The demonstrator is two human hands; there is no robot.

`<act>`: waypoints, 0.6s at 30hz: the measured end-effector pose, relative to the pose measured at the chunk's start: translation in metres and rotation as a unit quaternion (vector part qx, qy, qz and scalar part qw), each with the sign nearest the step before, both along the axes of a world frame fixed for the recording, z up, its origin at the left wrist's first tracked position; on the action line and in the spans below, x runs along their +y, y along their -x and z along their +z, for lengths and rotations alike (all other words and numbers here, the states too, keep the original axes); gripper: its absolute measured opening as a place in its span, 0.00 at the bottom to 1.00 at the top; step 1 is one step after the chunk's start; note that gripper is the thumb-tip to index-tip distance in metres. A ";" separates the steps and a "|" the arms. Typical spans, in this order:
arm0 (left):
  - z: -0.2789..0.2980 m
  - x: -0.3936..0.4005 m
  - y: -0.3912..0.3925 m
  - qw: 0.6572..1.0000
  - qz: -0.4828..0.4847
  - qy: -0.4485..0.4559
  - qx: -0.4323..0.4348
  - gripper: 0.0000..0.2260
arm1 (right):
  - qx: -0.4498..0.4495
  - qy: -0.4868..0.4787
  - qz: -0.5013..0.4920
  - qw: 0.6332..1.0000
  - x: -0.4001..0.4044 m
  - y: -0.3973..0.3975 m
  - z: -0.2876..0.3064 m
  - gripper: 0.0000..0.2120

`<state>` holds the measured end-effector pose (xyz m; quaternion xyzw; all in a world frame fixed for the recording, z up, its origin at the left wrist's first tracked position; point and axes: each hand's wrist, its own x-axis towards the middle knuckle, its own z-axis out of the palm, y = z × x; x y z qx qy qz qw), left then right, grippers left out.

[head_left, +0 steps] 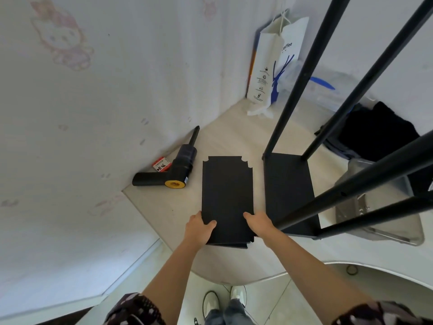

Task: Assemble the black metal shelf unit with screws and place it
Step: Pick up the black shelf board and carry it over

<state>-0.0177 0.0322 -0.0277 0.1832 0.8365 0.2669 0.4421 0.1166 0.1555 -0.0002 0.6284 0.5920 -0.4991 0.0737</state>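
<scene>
Left hand [198,228] grips near-left corner of the shelf panels [227,198], thumb curled over the top face, fingers under the edge and hidden. Right hand [259,223] grips the near-right edge of the same stack, thumb on top, other fingers wrapped below out of sight. Panels are a stack of flat black sheets with notched corners, near end slightly fanned so several edges show, lying on the table [164,202] with the near end overhanging its rounded front edge. Just right of the stack, the frame [289,191]: one black shelf already fixed at the base, four black poles [302,80] rising from its corners toward the camera. Left of the stack, near the wall, a black electric screwdriver [171,171] with a yellow end ring, lying on its side; a small red-and-white box [161,164] touches it on the wall side. Far corner of table: white paper bag [273,64] with blue print, upright against the wall, crumpled clear plastic beside it. Right side behind the poles: dark cloth bundle [379,132] and a clear plastic container [375,207]. Below table edge: patterned sleeves, jeans, white shoes [212,303] on a tiled floor.
</scene>
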 end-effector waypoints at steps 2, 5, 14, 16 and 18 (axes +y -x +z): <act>-0.001 0.000 -0.002 1.000 0.003 -0.006 -0.004 0.24 | 0.007 0.007 -0.018 1.000 0.001 -0.001 -0.004 0.10; -0.005 -0.001 -0.003 1.000 0.002 -0.008 -0.009 0.27 | 0.011 0.012 -0.035 0.999 0.003 -0.001 -0.009 0.09; -0.005 0.007 -0.006 0.999 0.028 0.009 -0.030 0.26 | 0.008 0.040 -0.066 0.997 0.003 -0.005 -0.013 0.16; -0.003 0.009 -0.006 0.996 0.069 0.003 -0.064 0.24 | 0.025 0.059 -0.090 0.994 0.002 -0.007 -0.012 0.12; -0.001 0.012 -0.006 0.989 0.114 -0.005 -0.096 0.25 | 0.050 0.076 -0.114 0.989 0.004 -0.008 -0.010 0.10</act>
